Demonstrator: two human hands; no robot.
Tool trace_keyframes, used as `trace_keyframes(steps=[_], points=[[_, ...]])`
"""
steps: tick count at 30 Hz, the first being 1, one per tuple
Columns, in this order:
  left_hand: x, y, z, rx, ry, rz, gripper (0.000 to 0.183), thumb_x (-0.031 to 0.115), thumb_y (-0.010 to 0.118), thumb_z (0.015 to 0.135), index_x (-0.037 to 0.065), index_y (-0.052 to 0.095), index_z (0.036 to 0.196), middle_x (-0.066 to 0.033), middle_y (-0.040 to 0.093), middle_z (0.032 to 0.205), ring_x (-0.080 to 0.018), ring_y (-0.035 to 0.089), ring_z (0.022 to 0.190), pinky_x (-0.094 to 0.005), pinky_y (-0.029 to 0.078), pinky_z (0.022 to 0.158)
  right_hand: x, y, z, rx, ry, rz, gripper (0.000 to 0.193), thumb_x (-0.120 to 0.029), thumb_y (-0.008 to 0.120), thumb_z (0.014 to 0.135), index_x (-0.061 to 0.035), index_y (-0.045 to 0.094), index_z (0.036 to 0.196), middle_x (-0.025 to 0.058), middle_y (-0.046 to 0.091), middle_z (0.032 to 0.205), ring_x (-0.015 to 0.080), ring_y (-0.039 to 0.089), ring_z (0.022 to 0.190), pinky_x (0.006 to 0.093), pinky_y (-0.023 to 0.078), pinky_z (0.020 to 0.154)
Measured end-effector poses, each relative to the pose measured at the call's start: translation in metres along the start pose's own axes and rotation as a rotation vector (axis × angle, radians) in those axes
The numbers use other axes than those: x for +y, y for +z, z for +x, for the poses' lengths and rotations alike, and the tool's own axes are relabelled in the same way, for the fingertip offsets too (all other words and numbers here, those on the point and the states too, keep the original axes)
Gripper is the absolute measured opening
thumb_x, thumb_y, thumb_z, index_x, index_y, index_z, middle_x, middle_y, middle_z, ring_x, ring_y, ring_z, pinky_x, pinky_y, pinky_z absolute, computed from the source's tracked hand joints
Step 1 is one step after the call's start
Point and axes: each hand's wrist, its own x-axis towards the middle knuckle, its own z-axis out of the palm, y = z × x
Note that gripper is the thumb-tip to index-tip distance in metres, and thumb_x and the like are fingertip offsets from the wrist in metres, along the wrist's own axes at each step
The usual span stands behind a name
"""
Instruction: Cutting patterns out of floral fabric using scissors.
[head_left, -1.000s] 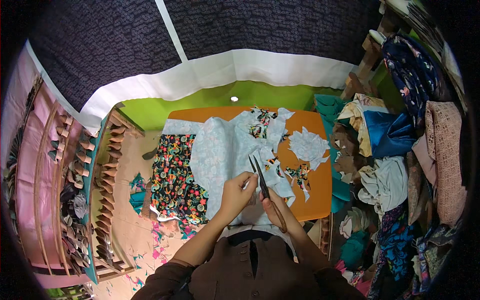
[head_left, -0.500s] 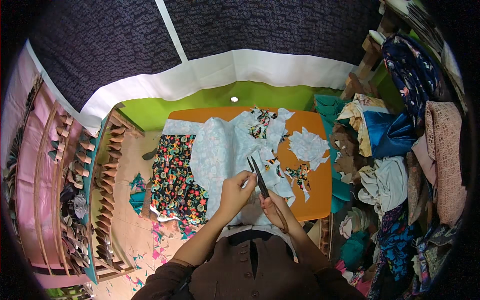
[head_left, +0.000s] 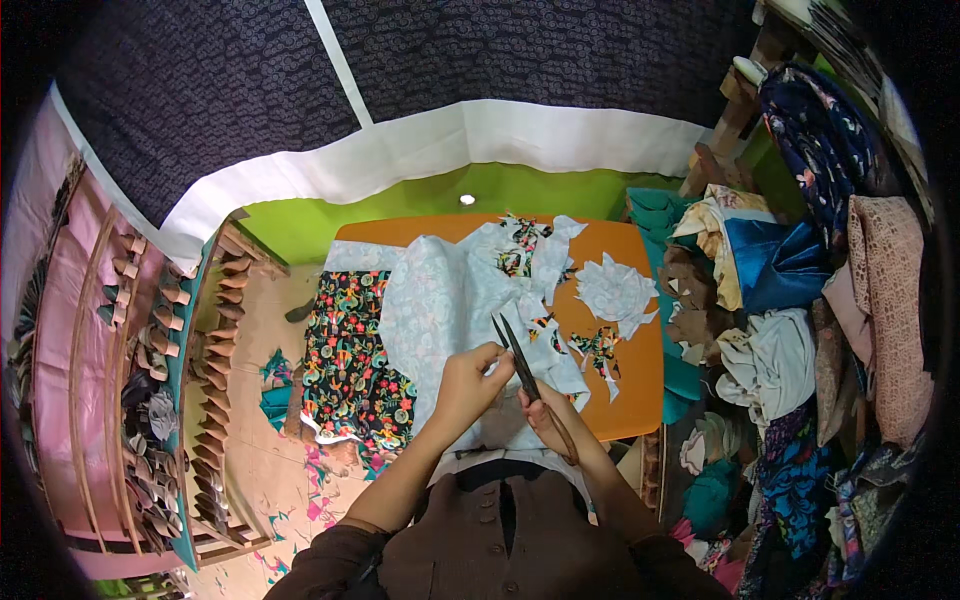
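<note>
A pair of dark scissors (head_left: 522,370) is gripped in my right hand (head_left: 545,412), at the near side of the table. Its blades point away from me, their tips slightly apart, above the pale cloth. Close to the left of the blades, my left hand (head_left: 470,388) has thumb and fingertips pressed together; anything between them is too small to make out. Under both hands spreads a large fabric piece (head_left: 430,290), its pale back side up. To its left lies black fabric with a colourful floral print (head_left: 345,340).
The orange table (head_left: 640,380) carries pale cut scraps (head_left: 612,288) and printed scraps (head_left: 598,350) on the right. Racks of shoe forms (head_left: 215,400) stand at left, with scraps (head_left: 275,390) on the floor. Folded and heaped fabrics (head_left: 770,360) crowd the right side. A dark patterned curtain (head_left: 540,60) hangs beyond.
</note>
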Motion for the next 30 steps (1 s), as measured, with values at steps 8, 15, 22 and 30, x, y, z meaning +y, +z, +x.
trace_keyframes(steps=[8, 15, 22, 30], points=[[0.002, 0.001, 0.000, 0.010, -0.010, 0.008, 0.022, 0.019, 0.055, 0.076, -0.002, 0.056, 0.072, -0.0084, 0.039, 0.045, -0.0092, 0.035, 0.041, -0.0271, 0.029, 0.040, -0.001, -0.001, -0.003, 0.026, -0.074, -0.052, 0.051, -0.054, 0.040, 0.079, -0.0031, 0.042, 0.082, -0.0009, 0.038, 0.063, 0.0074, 0.037, 0.058, 0.0219, 0.032, 0.050], [-0.001, -0.001, 0.000, -0.007, 0.000, -0.001, 0.021, 0.019, 0.055, 0.076, -0.002, 0.056, 0.073, -0.0099, 0.043, 0.048, -0.0108, 0.039, 0.041, -0.0272, 0.031, 0.041, -0.002, 0.000, -0.002, -0.005, -0.017, -0.012, 0.051, -0.056, 0.037, 0.080, -0.0054, 0.042, 0.081, -0.0037, 0.036, 0.066, 0.0043, 0.033, 0.056, 0.0178, 0.027, 0.049], [0.003, -0.004, 0.001, -0.058, -0.004, 0.027, 0.020, 0.017, 0.054, 0.077, -0.003, 0.056, 0.074, -0.0093, 0.048, 0.051, -0.0092, 0.042, 0.046, -0.0254, 0.034, 0.044, 0.018, -0.003, -0.003, -0.020, 0.045, 0.053, 0.045, -0.052, 0.039, 0.082, -0.0066, 0.042, 0.082, -0.0047, 0.036, 0.066, 0.0023, 0.034, 0.056, 0.0154, 0.028, 0.047], [0.006, -0.010, 0.002, -0.190, -0.094, 0.069, 0.024, 0.020, 0.053, 0.078, -0.003, 0.055, 0.073, -0.0066, 0.051, 0.052, -0.0063, 0.043, 0.049, -0.0237, 0.035, 0.046, 0.021, -0.004, -0.002, -0.046, 0.025, 0.036, 0.044, -0.049, 0.041, 0.082, -0.0054, 0.042, 0.082, -0.0048, 0.037, 0.065, 0.0017, 0.035, 0.056, 0.0138, 0.030, 0.046]])
